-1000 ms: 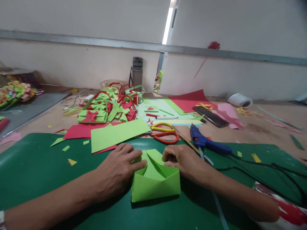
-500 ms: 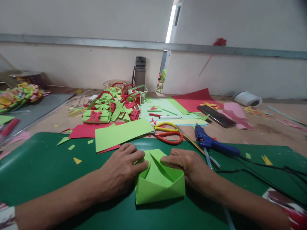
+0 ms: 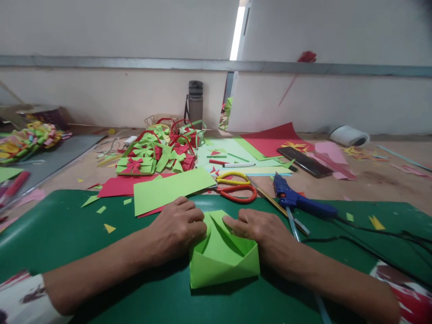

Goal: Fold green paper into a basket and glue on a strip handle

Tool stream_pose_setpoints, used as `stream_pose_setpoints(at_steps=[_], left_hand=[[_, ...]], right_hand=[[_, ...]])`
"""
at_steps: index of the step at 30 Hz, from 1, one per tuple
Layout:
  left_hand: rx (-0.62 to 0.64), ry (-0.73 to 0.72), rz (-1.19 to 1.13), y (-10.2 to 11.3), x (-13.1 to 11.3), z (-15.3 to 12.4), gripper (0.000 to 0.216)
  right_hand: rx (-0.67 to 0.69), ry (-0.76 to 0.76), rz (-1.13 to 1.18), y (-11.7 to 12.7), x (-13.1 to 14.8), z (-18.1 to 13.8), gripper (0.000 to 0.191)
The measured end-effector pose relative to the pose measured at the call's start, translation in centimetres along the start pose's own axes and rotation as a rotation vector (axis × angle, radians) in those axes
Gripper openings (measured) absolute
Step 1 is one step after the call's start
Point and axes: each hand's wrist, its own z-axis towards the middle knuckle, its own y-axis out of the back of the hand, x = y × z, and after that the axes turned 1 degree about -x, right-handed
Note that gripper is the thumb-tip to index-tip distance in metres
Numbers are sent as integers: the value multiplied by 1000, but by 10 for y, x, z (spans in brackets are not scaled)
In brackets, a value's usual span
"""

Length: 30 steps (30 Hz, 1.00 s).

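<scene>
A light green folded paper box [image 3: 224,267] stands on the green mat, its near wall upright and its far end partly folded in. My left hand [image 3: 180,231] is closed on the box's far left side, thumb and fingers pinching the paper. On the far right side, my right hand [image 3: 258,229] pinches the other flap, with its thumb laid over the slanting fold. Parts of the fingers on both hands are hidden behind the paper. Just beyond my left hand lies a flat light green paper sheet [image 3: 172,191], partly over red paper.
Scissors [image 3: 238,193] with yellow and red handles and a blue glue gun [image 3: 300,202] with a cable lie beyond the box. Small paper bags [image 3: 137,164] are piled back left. A phone [image 3: 305,163] and a bottle [image 3: 195,103] are farther off. Paper scraps dot the mat [image 3: 135,297].
My left hand has shifted slightly, its wrist raised and thumb drawn behind the fingers. The box stays nearly in place, with my right hand still on its flap.
</scene>
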Motion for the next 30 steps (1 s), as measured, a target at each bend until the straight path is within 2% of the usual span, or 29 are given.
stream_pose_setpoints(at_steps=[4, 7, 10, 16, 20, 24, 30], left_hand=[[48, -5, -32, 6, -2, -4, 22], [108, 4, -35, 8, -3, -5, 22], [143, 6, -44, 10, -3, -6, 21], [203, 7, -41, 16, -4, -6, 23], [198, 27, -48, 14, -5, -6, 23], [194, 57, -37, 11, -6, -5, 25], [279, 73, 10, 17, -11, -3, 33]], right_hand=[[-16, 94, -18, 1, -7, 1, 25], [-55, 234, 75, 3, -10, 5, 27], [-10, 334, 157, 7, -11, 10, 28], [112, 329, 112, 7, -13, 16, 32], [110, 353, 54, 2, -13, 16, 38], [91, 355, 2, 1, -10, 18, 31], [75, 323, -75, -1, -7, 23, 30]])
